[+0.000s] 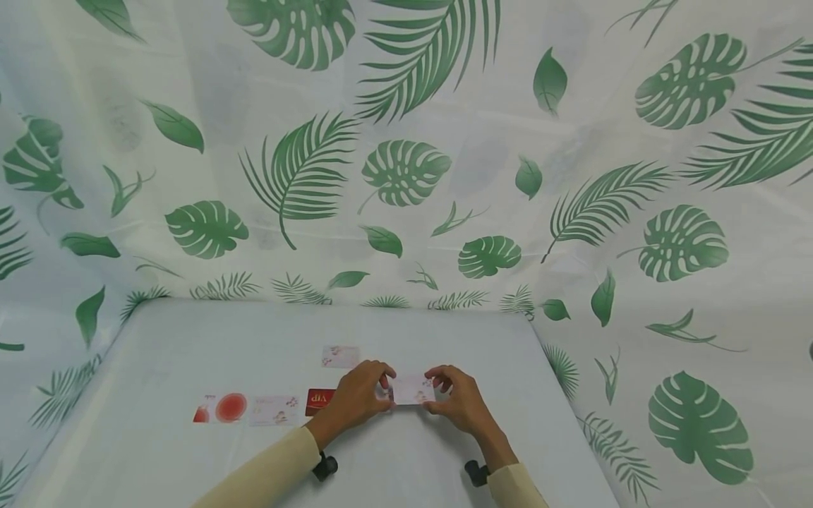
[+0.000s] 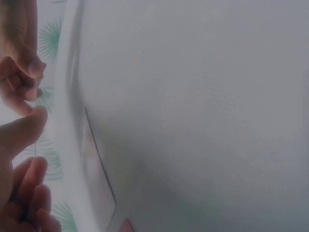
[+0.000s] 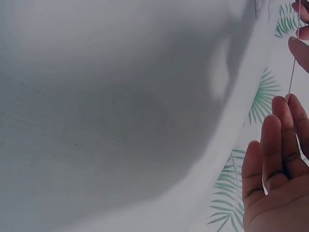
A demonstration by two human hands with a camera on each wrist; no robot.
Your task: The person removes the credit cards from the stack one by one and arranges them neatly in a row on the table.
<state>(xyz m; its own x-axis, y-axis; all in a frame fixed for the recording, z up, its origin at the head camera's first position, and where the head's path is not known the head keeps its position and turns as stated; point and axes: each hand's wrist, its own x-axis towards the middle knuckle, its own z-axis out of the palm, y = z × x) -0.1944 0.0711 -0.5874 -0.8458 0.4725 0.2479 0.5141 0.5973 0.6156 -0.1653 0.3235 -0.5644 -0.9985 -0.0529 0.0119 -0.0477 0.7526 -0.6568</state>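
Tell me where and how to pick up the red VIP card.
The red VIP card lies flat on the table, its right end hidden under the left hand. Come from above; pinching the exposed long edges near the left end, beside the pale card, probably works best.

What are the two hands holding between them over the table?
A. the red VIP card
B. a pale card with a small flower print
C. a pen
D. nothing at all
B: the left hand and right hand each pinch one end of a pale card; the red VIP card lies on the table beside the left hand.
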